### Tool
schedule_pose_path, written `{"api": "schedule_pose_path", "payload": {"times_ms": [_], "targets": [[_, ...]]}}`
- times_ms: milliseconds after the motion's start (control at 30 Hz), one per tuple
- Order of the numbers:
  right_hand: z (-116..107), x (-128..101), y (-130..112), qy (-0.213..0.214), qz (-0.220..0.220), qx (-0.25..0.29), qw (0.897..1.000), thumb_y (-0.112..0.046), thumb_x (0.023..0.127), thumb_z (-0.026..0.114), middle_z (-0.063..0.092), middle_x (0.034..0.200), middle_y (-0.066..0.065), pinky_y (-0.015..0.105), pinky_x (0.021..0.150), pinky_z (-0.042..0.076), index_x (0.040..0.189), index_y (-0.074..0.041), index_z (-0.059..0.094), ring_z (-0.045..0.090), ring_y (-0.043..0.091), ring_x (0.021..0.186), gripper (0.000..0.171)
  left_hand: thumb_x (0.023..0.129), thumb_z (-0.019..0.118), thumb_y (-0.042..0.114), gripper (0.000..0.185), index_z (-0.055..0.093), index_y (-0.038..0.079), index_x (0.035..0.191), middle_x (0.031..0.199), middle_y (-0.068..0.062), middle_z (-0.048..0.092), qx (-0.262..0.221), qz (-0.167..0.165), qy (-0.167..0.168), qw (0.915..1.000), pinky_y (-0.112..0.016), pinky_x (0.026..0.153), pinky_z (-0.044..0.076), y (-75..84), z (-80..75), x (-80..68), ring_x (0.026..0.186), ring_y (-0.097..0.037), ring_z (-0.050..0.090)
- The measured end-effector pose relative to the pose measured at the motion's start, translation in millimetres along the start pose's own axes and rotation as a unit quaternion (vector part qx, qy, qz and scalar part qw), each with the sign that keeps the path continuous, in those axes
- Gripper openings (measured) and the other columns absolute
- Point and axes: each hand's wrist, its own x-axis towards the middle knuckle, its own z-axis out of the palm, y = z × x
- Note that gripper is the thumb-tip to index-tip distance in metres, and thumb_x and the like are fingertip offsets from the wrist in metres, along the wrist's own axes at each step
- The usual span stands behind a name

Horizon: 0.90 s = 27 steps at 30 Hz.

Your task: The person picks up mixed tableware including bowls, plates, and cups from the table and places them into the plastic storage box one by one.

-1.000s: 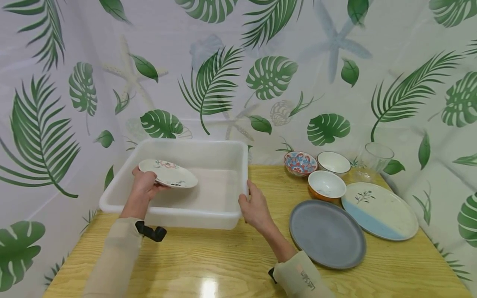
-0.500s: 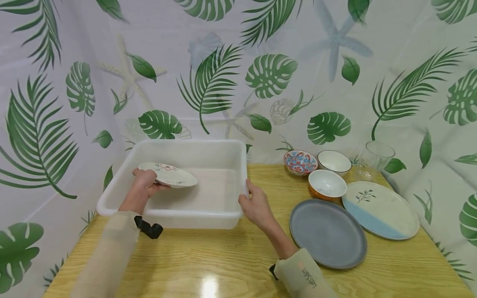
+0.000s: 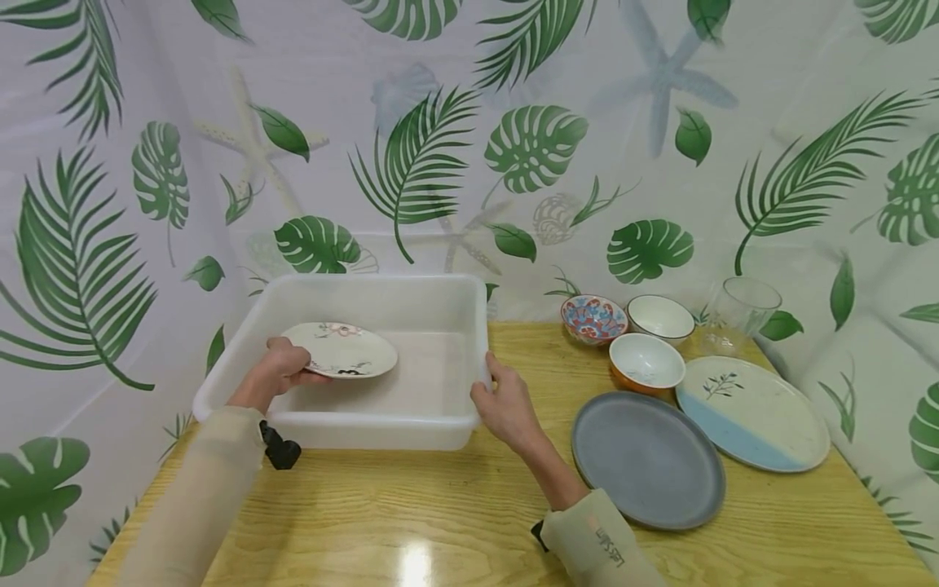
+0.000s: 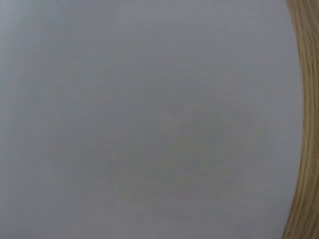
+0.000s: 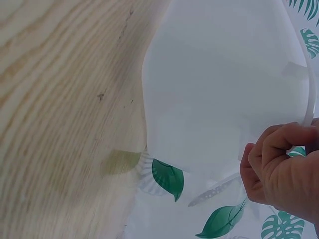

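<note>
leafy backdrop [image 3: 411,65]; at far left corner of desk [image 3: 381,497], tub [image 3: 411,421] gripped by right hand [image 3: 504,405]; over it, plate [image 3: 350,350] held at one edge by left hand [image 3: 284,364], perhaps prone to slip and chip.

head: high, forward-down | left wrist: nearest, white surface [image 4: 149,119] | right wrist: near, tub [image 5: 224,89] shared with head

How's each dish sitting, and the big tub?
Flower-painted plate: tilted, held by left hand
White tub: upright, gripped by right hand
Gray plate: flat, face up
Cream-and-blue plate: flat, face up
Red-and-blue bowl: upright
Dark-rimmed white bowl: upright
Orange-and-white bowl: upright
Clear glass: mouth up
</note>
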Motion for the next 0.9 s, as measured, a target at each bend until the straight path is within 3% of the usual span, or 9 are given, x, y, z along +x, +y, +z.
{"api": "schedule_pose_path", "payload": {"times_ms": [133,433,600,833,900], "targets": [[-1,-1,0,-0.001,0.000,0.002,1.000,-0.004,0.095,0.049,0.049,0.140,0.032,0.037,0.077,0.056,0.150,0.010,0.028,0.060,0.034,0.114,0.060,0.093,0.033,-0.014,0.081,-0.029,-0.007,0.146,0.090,-0.018,0.059,0.039,-0.010,-0.013,0.9991,-0.029,0.069,0.060,-2.8,-7.1,1.2,0.061,-0.018,0.069],[-1,-1,-2,-0.004,0.000,0.003,1.000,-0.004,0.095,0.049,0.052,0.134,0.032,0.035,0.071,0.056,0.150,0.010,0.028,0.063,0.033,0.106,0.060,0.093,0.040,-0.012,0.074,-0.013,-0.016,0.145,0.100,-0.026,0.049,0.163,-0.027,0.012,0.9862,-0.030,0.064,0.060,-7.0,-18.5,2.4,0.057,-0.020,0.067],[-1,0,0,0.002,0.004,0.007,1.000,-0.005,0.095,0.050,0.055,0.130,0.031,0.034,0.069,0.057,0.150,0.009,0.028,0.065,0.033,0.101,0.061,0.092,0.041,-0.012,0.075,-0.013,-0.015,0.145,0.102,-0.025,0.045,0.178,-0.050,0.016,0.9826,-0.029,0.061,0.059,-7.2,-18.3,9.0,0.055,-0.020,0.065],[0,-1,0,-0.001,0.005,0.009,1.000,-0.007,0.095,0.050,0.057,0.126,0.030,0.034,0.069,0.057,0.151,0.007,0.029,0.066,0.033,0.100,0.061,0.091,0.042,-0.013,0.085,-0.026,-0.014,0.143,0.105,-0.028,0.041,0.198,-0.075,0.013,0.9772,-0.029,0.061,0.059,-9.5,-19.3,11.4,0.055,-0.021,0.066],[0,0,0,-0.001,0.005,0.010,1.000,-0.006,0.095,0.050,0.056,0.127,0.031,0.034,0.069,0.057,0.150,0.007,0.029,0.066,0.033,0.100,0.061,0.091,0.042,-0.013,0.081,-0.018,-0.016,0.144,0.105,-0.027,0.042,0.208,-0.073,0.014,0.9753,-0.028,0.060,0.058,-10.3,-19.4,12.3,0.055,-0.020,0.065]]}}
